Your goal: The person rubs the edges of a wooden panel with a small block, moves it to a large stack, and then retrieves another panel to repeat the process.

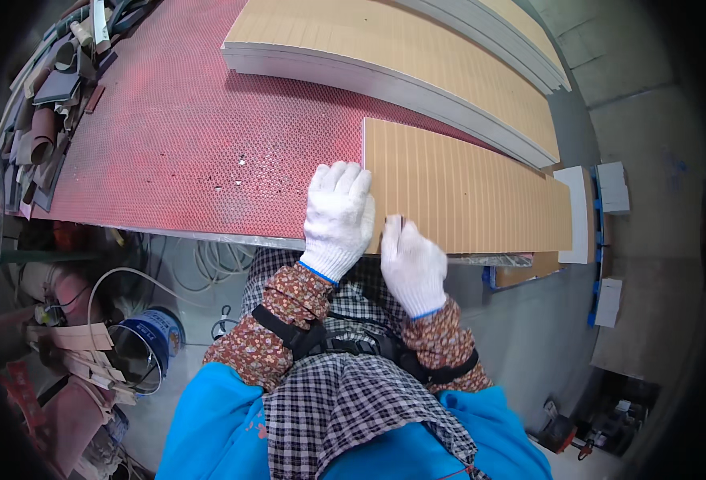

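Note:
A long, flat tan board (465, 188) with a striped surface lies in front of me along the table's near edge. My left hand (338, 212), in a white knit glove, is closed at the board's left end, its fingers together against the edge. My right hand (414, 266), gloved the same way, is over the board's near edge close to the left corner. Its fingers are pinched, and a small dark sliver shows between them; I cannot make out what it is.
The boards rest on a red, textured table mat (193, 144). Behind lies a stack of similar boards (393, 60). Scraps of sandpaper-like sheets (49, 104) pile at the far left. Below the table stand a blue bucket (157, 336) and a pale hose (125, 270).

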A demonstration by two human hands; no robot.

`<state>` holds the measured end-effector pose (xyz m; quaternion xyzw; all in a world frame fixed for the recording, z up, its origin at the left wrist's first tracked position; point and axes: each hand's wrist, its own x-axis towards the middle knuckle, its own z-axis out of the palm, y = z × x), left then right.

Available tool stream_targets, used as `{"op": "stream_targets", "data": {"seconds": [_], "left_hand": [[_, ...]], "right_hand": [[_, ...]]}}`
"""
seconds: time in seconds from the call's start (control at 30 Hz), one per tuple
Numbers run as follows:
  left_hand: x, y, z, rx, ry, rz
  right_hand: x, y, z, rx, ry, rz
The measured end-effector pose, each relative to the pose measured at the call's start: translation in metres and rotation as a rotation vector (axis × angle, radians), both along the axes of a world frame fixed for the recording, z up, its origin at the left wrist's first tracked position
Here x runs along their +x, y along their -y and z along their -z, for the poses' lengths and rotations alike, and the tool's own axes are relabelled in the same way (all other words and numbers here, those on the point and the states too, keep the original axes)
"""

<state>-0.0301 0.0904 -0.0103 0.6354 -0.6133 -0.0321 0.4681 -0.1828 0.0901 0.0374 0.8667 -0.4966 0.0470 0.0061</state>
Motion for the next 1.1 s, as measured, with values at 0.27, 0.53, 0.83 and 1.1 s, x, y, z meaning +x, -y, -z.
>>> {"op": "stream_targets", "data": {"seconds": [0.27,0.53,0.83,1.1], "left_hand": [[-0.005,-0.001,0.002,-0.009,-0.008,-0.023],[-0.001,-0.011,-0.002,0.029,-0.014,0.023],[0.000,-0.012,-0.001,0.071,-0.003,0.021],[0.000,-0.006,0.001,-0.077,0.080,-0.040]], "right_hand": [[-0.020,-0.035,0.012,-0.003,0.134,0.105],[-0.021,-0.040,0.006,0.068,0.073,0.001],[-0.003,-0.022,-0.008,0.100,-0.069,-0.041],[0.034,0.060,0.008,-0.104,-0.152,-0.155]]}}
